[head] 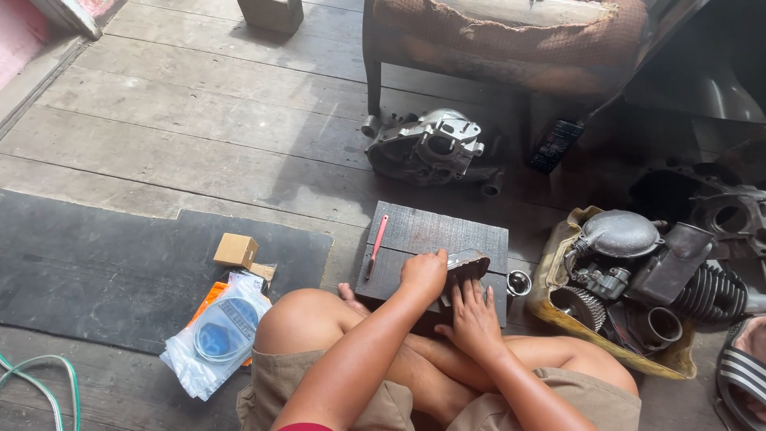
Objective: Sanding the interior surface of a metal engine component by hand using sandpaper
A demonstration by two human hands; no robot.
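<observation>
Two hands bear on one small dark metal part [465, 265], sitting at the near right of a dark wooden board [435, 235] in front of the crossed legs. Left hand [424, 274] curls closed over its left edge; right hand [475, 313] presses spread fingers against its near side. Looks risky: the part could skid off toward the small metal cup [519, 282], and the red-handled tool [377, 245] lies loose at left.
</observation>
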